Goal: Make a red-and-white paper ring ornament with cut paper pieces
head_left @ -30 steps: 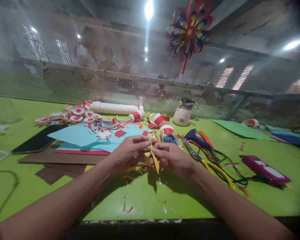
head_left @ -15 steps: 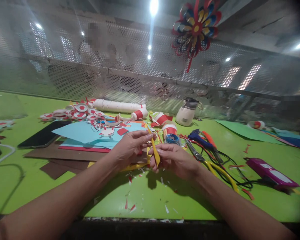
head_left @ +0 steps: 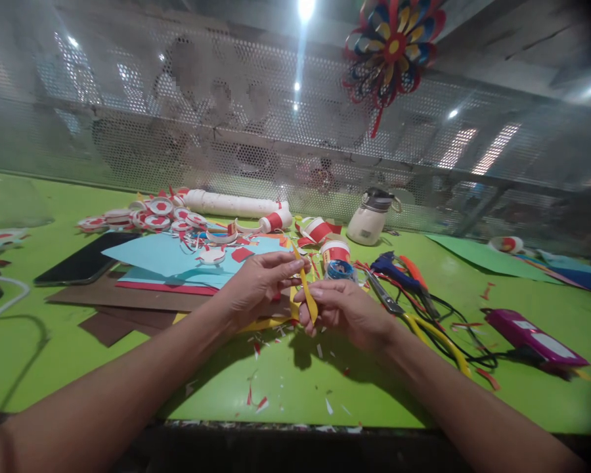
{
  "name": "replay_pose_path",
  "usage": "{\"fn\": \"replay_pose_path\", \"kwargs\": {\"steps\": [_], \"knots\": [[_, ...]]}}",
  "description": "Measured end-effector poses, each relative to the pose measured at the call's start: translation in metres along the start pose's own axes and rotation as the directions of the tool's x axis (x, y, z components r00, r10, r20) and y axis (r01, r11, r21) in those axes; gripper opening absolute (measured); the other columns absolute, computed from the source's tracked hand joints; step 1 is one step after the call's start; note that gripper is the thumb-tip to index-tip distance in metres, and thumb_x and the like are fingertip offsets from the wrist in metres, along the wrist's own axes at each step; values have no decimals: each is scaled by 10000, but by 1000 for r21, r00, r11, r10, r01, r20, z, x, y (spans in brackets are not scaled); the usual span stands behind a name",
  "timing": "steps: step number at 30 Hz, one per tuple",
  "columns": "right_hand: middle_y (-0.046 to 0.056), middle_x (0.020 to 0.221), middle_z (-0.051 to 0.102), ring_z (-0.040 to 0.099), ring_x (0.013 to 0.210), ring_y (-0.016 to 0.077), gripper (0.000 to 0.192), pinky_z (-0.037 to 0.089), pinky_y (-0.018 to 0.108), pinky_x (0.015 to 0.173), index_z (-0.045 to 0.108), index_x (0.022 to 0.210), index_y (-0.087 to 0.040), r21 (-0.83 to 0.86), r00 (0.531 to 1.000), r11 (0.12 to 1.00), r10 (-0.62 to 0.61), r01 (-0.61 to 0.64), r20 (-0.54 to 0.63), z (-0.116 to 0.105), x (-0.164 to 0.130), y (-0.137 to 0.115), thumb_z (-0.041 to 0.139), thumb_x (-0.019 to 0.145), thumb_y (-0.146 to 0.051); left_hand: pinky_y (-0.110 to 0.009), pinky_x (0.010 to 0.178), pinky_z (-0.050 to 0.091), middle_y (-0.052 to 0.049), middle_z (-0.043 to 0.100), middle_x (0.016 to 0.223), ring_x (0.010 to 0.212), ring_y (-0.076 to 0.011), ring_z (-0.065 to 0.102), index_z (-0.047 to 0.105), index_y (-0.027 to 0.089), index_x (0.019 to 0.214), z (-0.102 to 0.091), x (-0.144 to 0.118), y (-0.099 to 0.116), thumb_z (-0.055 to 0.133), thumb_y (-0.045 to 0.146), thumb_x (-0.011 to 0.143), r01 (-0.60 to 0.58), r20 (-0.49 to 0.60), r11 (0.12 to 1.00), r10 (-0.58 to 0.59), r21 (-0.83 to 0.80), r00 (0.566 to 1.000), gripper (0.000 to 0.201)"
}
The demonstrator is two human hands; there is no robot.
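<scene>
Both hands meet above the green table [head_left: 300, 387] and pinch one narrow yellow paper strip [head_left: 307, 290]. My left hand [head_left: 256, 286] holds its upper end between thumb and fingers. Its lower end sits in my right hand [head_left: 342, 312], whose fingers are curled around it. The strip runs slantwise between the two hands. Under them lie a yellow sheet [head_left: 263, 324] and small red and white paper scraps.
Blue [head_left: 172, 257], red and brown paper sheets lie at the left beside a dark phone [head_left: 81, 259]. Red-white paper discs [head_left: 155, 213], a white tube [head_left: 234, 204], a tape roll [head_left: 339, 268], yellow-handled scissors [head_left: 414, 322], a white jar [head_left: 372, 220] and a magenta device [head_left: 532, 335] surround them. A mesh screen stands behind.
The view has shifted slightly. Both hands stay on the yellow strip, and it has slid so less of it hangs below my right hand.
</scene>
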State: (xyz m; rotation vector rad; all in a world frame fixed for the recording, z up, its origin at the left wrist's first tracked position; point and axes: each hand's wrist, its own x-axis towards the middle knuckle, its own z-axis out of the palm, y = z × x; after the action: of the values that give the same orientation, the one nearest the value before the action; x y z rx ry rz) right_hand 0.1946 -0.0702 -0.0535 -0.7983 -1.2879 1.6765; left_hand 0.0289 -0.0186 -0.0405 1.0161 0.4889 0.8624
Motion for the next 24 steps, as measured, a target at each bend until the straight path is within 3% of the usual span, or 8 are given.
{"fn": "replay_pose_path", "kwargs": {"steps": [8,11,13,15,17,18,21,24], "knots": [[45,661,672,607,548,106,166,488,245,558,668,905,-105,-7,1000,1000,2,-2,-8,-1,2,2,610,806,-224,-329,698,481,-68,630,891,790,-169,585,642,145,773,-2,3,-3,690,272,713,-41,30,995,38,94,999,149],[25,605,644,582,517,97,116,465,227,523,657,845,-118,1,998,1000,-1,1,-65,0,2,2,636,780,-212,-373,764,473,-89,614,988,899,-209,578,624,165,967,-7,6,-2,640,274,740,-184,5,949,189,255,982,253],[6,576,619,556,495,86,157,437,206,490,649,908,-133,12,992,1000,8,-7,-125,0,3,2,651,761,-188,-400,834,447,-95,588,1062,1009,-231,539,577,180,1105,-10,6,1,604,209,731,-389,26,788,430,477,902,376],[-7,567,599,530,484,80,292,412,196,467,621,1040,-148,10,986,1000,8,-6,-167,0,3,1,653,750,-163,-437,910,399,-98,544,1144,1104,-248,475,558,190,1147,-12,4,6,570,130,692,-557,192,435,640,708,744,459],[-12,562,587,502,470,75,387,392,191,446,581,1129,-157,0,983,1000,-8,8,-183,0,2,0,645,747,-149,-467,960,345,-95,514,1184,1137,-258,432,584,193,1105,-11,0,9,543,85,660,-611,431,50,663,790,612,460],[-14,559,584,489,459,72,410,381,187,435,568,1146,-159,0,981,1000,-16,16,-194,-1,2,-1,643,744,-147,-472,963,335,-92,522,1164,1121,-259,434,601,194,1071,-11,-2,9,537,79,655,-614,524,-86,620,785,584,437],[-26,526,566,444,417,60,433,332,171,399,541,1162,-156,16,970,1000,-5,9,-244,-3,2,-2,634,739,-152,-432,867,392,-81,578,983,965,-237,486,637,181,965,-10,-4,6,538,102,676,-610,655,-265,448,747,608,315],[-39,481,540,413,389,59,428,308,175,393,526,1166,-145,36,968,999,-3,13,-251,-5,1,-4,601,744,-139,-353,729,419,-68,584,815,799,-194,498,649,159,865,-11,0,1,513,148,754,-627,690,-289,338,723,640,175]]}}
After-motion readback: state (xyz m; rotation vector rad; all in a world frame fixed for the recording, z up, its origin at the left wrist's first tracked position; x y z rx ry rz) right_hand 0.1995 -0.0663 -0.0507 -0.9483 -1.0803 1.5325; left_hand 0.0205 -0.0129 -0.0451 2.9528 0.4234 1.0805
